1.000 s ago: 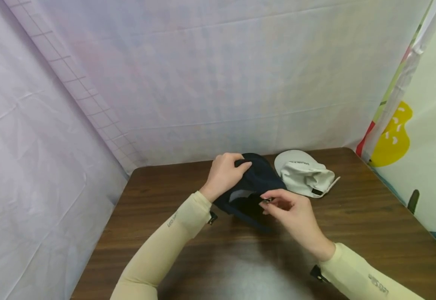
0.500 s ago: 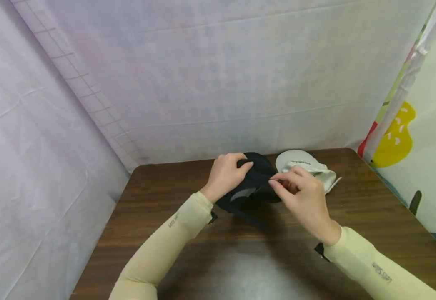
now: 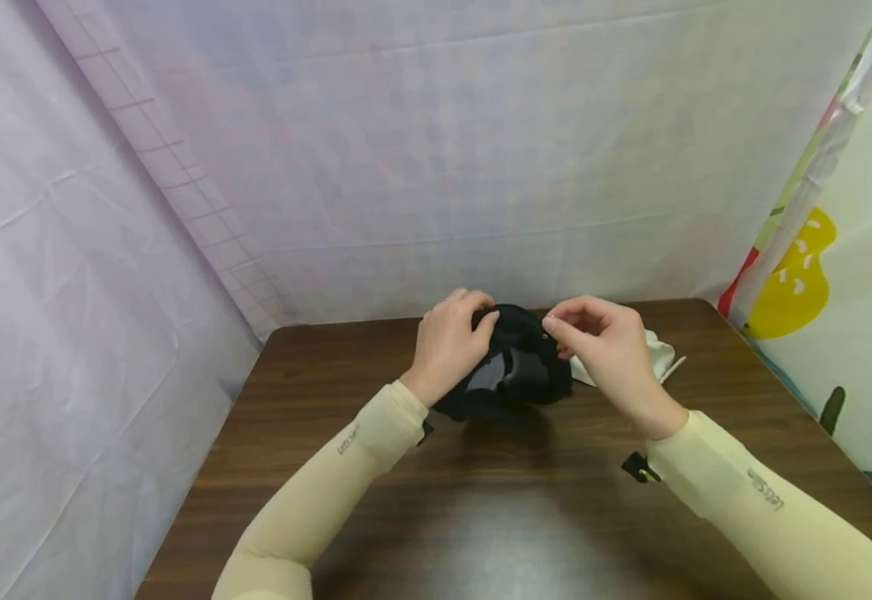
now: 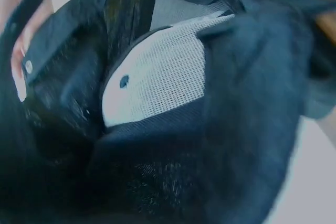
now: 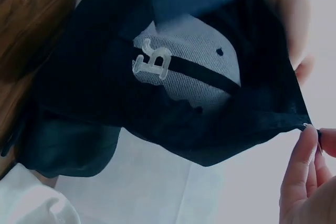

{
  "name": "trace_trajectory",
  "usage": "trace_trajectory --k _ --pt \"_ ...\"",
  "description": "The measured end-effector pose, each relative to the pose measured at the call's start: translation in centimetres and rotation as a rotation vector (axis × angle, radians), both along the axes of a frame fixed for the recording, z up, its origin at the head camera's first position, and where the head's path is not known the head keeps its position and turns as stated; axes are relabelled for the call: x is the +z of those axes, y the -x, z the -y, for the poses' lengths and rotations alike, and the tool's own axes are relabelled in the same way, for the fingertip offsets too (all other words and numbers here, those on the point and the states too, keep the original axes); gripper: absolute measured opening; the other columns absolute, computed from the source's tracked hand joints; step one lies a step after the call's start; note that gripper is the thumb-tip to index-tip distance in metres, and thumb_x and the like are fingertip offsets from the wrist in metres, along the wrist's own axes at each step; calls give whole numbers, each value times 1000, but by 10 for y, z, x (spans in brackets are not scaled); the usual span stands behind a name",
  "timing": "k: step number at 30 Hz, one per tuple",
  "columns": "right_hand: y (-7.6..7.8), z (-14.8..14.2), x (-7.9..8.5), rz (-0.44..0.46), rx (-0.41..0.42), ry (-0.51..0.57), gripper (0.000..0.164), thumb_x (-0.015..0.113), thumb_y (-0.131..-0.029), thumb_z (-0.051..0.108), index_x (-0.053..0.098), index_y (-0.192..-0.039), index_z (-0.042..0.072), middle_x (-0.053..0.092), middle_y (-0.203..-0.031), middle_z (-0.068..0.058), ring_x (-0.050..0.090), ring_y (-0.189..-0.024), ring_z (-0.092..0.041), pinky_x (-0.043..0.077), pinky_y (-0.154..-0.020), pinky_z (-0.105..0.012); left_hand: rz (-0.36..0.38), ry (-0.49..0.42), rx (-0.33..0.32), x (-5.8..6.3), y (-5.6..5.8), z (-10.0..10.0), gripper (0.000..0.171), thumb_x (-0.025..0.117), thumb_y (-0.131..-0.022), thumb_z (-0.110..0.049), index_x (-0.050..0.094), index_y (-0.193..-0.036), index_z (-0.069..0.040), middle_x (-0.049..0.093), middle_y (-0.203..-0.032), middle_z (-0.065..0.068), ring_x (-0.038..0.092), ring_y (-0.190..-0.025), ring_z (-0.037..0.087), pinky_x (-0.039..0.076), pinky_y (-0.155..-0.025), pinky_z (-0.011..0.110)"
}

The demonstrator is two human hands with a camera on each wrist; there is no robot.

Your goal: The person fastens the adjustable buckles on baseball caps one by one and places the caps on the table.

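A dark navy cap (image 3: 526, 371) is raised at the back of the table, its opening facing me. My left hand (image 3: 451, 343) holds it by the left side, thumb over the edge. Across from it, my right hand (image 3: 610, 354) pinches the cap's rim or strap end between thumb and fingertips. White mesh lining (image 4: 163, 74) shows inside the cap in the left wrist view. The right wrist view shows the stretched band, the back of an embroidered mark (image 5: 152, 61), and the right fingertips (image 5: 303, 153) at the band's corner. The brim (image 5: 71, 142) points away.
A pale grey-white cap (image 3: 661, 357) lies behind my right hand, mostly covered by it. The brown wooden table (image 3: 421, 517) ends at a hanging white cloth (image 3: 436, 167) at the back. A patterned cloth (image 3: 789, 283) hangs at the right.
My right hand has risen and moved away from me, lifting the near edge of the navy cap so its opening shows more. The left hand has stayed nearly in place.
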State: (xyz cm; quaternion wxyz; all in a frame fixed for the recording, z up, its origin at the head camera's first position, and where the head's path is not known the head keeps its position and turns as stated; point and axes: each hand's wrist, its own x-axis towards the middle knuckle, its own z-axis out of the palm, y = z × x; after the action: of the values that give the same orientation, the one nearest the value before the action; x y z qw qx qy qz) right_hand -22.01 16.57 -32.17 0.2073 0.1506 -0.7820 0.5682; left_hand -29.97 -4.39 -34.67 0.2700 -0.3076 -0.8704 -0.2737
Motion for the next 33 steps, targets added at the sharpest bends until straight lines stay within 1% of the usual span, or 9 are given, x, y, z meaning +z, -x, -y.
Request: trace_trajectory --k 3,6,8,10,14,19,26,30,33 --pt "6 0 5 42 12 29 18 71 -96 16 71 -100 -1 68 -91 -24 64 -70 -33 59 -65 -35 -313 27 -33 -2 -7 -1 14 63 -99 -17 72 -108 -11 65 -107 5 61 -99 22 52 -81 35" --pt "12 -2 9 57 23 54 20 70 -97 16 70 -102 -3 67 -91 -26 63 -71 -36 59 -66 -36 -643 129 -104 -5 -18 -4 16 58 -97 -12 73 -102 -8 66 -107 9 59 -110 29 50 -89 42" --pt "17 -3 11 54 27 64 20 69 -97 15 70 -103 -4 67 -92 -26 63 -73 -37 59 -66 -36 -784 240 -148 -8 -23 -6 19 55 -95 -13 73 -101 -9 68 -106 10 60 -110 31 49 -89 44" --pt "23 -5 12 46 26 61 19 68 -98 15 70 -103 -4 67 -92 -26 63 -74 -38 59 -66 -36 -847 371 -186 -11 -26 -7 23 52 -98 -16 74 -103 -10 70 -106 8 61 -109 30 48 -90 46" --pt "37 -11 11 47 21 47 21 68 -98 18 70 -105 -1 67 -94 -25 64 -77 -38 59 -67 -35 -864 612 -197 -19 -26 -4 35 40 -105 -18 74 -113 -12 71 -108 7 63 -107 29 46 -94 48" --pt "55 -18 3 77 17 69 24 70 -97 25 71 -106 3 67 -95 -22 64 -79 -33 59 -69 -34 -851 781 -129 -23 -22 0 37 36 -109 -9 71 -121 -10 70 -114 10 63 -110 30 44 -100 50" --pt "62 -21 3 88 33 96 33 71 -95 30 71 -108 0 66 -96 -20 63 -81 -36 59 -69 -34 -761 867 -41 -25 -17 -2 30 45 -105 -2 72 -117 -8 70 -109 10 61 -107 30 42 -98 49" --pt "65 -24 5 105 31 101 32 72 -95 30 71 -108 1 67 -96 -19 63 -82 -38 59 -69 -33 -689 907 -63 -28 -16 -1 25 53 -102 -4 75 -113 -11 72 -105 8 61 -106 29 39 -105 50" --pt "69 -28 5 128 35 119 31 72 -95 28 71 -108 1 68 -96 -18 64 -80 -33 59 -69 -32 -651 914 -97 -31 -18 -4 23 58 -101 -4 75 -113 -12 72 -104 6 63 -106 26 37 -109 49"
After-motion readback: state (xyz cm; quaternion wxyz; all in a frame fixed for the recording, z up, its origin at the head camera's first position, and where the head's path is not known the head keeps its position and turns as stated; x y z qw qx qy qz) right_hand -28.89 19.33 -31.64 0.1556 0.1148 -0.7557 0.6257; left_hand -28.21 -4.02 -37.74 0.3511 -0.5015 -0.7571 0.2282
